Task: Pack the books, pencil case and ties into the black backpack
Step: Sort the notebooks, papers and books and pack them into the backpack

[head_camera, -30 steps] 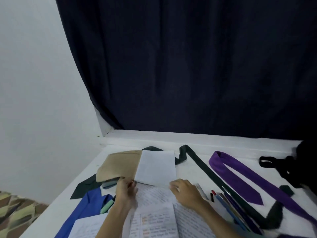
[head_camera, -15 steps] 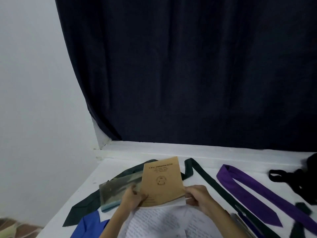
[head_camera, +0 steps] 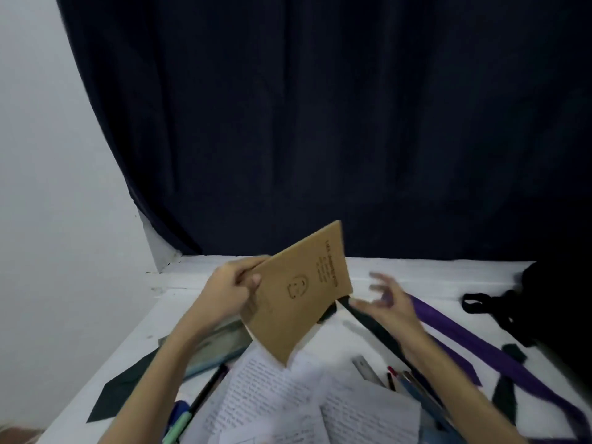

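A: What took up most of the view?

B: A dark navy curtain (head_camera: pixel 320 123) hung behind a white table (head_camera: pixel 416 274), with a pale wall (head_camera: pixel 57 155) at the left.

A: And the bag?

B: The black backpack (head_camera: pixel 557 302) sat at the table's far right edge, partly cut off, its strap (head_camera: pixel 480 304) lying toward the middle.

A: The ties?

B: A purple tie (head_camera: pixel 474 344) ran diagonally on the right. A dark green tie (head_camera: pixel 128 382) lay across the table, passing under the papers.

A: The books?

B: Open handwritten pages (head_camera: pixel 288 398) were spread at the near edge. A brown exercise book (head_camera: pixel 301 293) was held tilted in the air above them.

A: Who held it?

B: The left hand (head_camera: pixel 230 293) gripped its left edge, fingers curled round it, thumb on the cover. The right hand (head_camera: pixel 387 302) hovered just beside the book's right corner, fingers spread and loose, blurred, holding nothing.

A: Smaller things?

B: A clear pencil case (head_camera: pixel 217 344) lay under the left forearm, and pens (head_camera: pixel 403 379) and a ruler (head_camera: pixel 368 370) beside the right forearm.
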